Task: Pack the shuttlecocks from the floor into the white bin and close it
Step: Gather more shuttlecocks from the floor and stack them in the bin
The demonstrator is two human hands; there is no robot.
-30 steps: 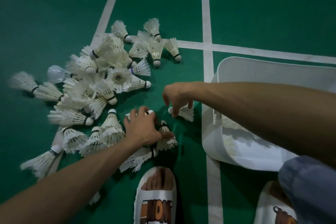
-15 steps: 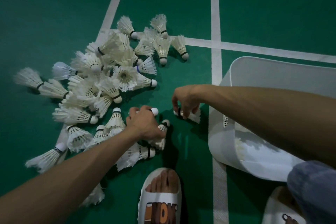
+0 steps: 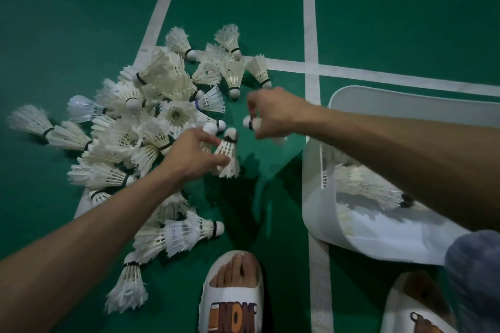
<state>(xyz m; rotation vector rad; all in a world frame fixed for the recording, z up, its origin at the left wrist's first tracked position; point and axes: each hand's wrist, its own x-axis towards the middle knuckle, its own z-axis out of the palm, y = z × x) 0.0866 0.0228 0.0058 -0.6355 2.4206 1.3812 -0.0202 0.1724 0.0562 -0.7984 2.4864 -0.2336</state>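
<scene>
Two hands low over the green floor (image 3: 270,197), neither free. Gripped in the left hand (image 3: 194,154), a couple of shuttlecocks (image 3: 226,155), corks pointing far, feathers back toward the wrist. Pinched in the right hand (image 3: 273,113), one more shuttlecock (image 3: 250,123), cork to the left. Just right of both, the white bin (image 3: 315,197), not yet closed, part-filled, nearer the right hand. Left of the hands, the main pile (image 3: 140,127). Likely next: a short carry rightward over the rim, right hand first.
</scene>
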